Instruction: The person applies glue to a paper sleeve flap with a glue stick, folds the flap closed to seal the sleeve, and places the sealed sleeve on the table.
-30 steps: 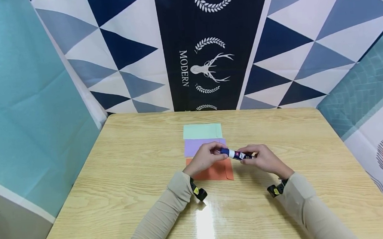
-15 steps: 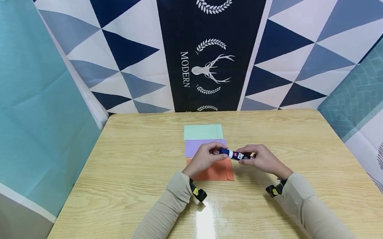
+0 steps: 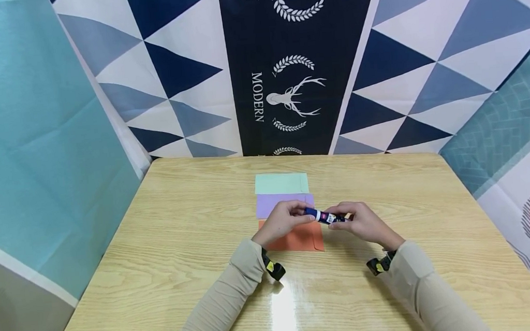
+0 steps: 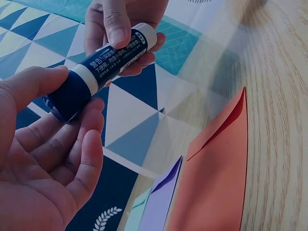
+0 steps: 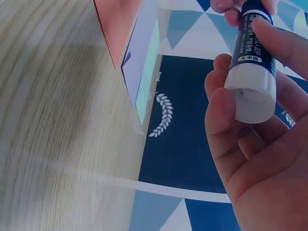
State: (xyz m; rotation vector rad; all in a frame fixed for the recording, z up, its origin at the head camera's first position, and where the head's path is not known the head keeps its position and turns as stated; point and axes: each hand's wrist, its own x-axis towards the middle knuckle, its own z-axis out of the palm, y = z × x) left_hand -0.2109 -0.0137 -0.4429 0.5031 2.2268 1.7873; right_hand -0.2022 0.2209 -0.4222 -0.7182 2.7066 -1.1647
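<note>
A dark blue glue stick (image 3: 326, 218) with a white band is held up between both hands, above the orange envelope's right side. My left hand (image 3: 280, 222) pinches its blue cap (image 4: 73, 94) between thumb and fingers. The label-covered body (image 4: 115, 58) is gripped by my right hand (image 3: 362, 222), thumb on one side and fingers on the other. In the right wrist view its white base (image 5: 252, 94) points toward the camera. Below lie an orange envelope (image 3: 298, 237), a purple envelope (image 3: 273, 205) and a mint green envelope (image 3: 278, 183), in a column.
The envelopes lie on a light wooden table (image 3: 180, 219). Behind the table hangs a patterned cloth (image 3: 282, 81) with triangles and a deer print. A teal sheet (image 3: 33, 126) stands along the left side.
Both hands stay nearly in place, still holding the glue stick. The glue stick and right hand have shifted very slightly left; the head view has tilted a little.
</note>
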